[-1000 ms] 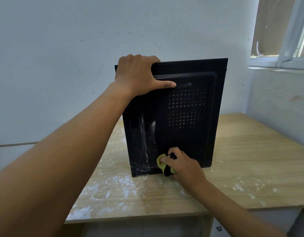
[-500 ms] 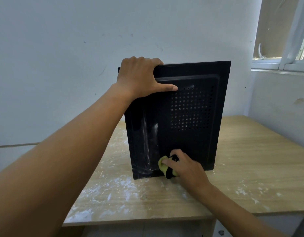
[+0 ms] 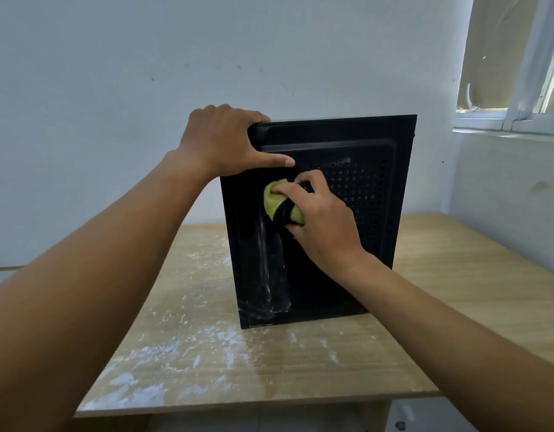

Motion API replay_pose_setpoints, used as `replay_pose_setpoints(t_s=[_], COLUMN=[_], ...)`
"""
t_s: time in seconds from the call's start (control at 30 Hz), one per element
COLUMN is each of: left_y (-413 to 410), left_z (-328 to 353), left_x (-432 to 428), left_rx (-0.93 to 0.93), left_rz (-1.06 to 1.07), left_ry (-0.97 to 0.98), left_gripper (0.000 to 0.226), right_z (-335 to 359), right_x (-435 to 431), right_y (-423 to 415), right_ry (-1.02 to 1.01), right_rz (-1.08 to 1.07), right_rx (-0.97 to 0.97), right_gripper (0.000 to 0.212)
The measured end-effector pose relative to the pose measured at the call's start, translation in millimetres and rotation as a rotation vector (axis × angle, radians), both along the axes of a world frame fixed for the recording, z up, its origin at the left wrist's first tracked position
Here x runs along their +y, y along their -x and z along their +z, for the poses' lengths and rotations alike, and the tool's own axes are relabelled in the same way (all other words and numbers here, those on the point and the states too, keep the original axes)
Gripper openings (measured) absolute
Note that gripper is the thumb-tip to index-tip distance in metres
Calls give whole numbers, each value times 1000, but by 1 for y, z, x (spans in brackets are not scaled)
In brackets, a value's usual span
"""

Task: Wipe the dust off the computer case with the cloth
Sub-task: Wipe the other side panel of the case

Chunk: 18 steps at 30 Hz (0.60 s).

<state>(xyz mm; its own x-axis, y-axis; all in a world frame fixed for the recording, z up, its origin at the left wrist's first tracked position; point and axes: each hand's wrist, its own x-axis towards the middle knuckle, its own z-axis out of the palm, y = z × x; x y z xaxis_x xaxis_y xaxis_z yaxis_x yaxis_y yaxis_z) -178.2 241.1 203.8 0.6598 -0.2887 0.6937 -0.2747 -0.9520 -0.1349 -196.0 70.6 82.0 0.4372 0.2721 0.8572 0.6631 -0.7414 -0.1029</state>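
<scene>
Your right hand (image 3: 319, 226) curls around a bunched yellow-green cloth (image 3: 275, 202) and presses it to the upper left of the panel, just below your left thumb. Your left hand (image 3: 222, 141) grips the top left corner of the computer case (image 3: 316, 294), fingers hooked over the edge and thumb laid flat on the face. The black case stands upright on the wooden table (image 3: 456, 307), against the wall. Pale streaks (image 3: 269, 275) run down the panel's lower left, so the wiping looks only partly done. That strip and the vent holes (image 3: 356, 188) likely need more passes. White powder (image 3: 163, 347) lies scattered on the tabletop in front of the case.
</scene>
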Motion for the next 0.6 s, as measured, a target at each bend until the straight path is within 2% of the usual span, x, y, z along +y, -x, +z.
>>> replay_pose_setpoints(t_s=[0.23, 0.6], left_y=[-1, -2], left_z=[-2, -4], left_x=[0, 0], left_rx=[9, -8], left_rz=[-13, -15], left_ry=[24, 44], left_gripper=[95, 83], right_z=[-28, -115], right_x=[5, -3], right_y=[0, -1], right_ry=[40, 216], right_rz=[1, 1], right_rx=[-29, 101], right_gripper=[53, 60])
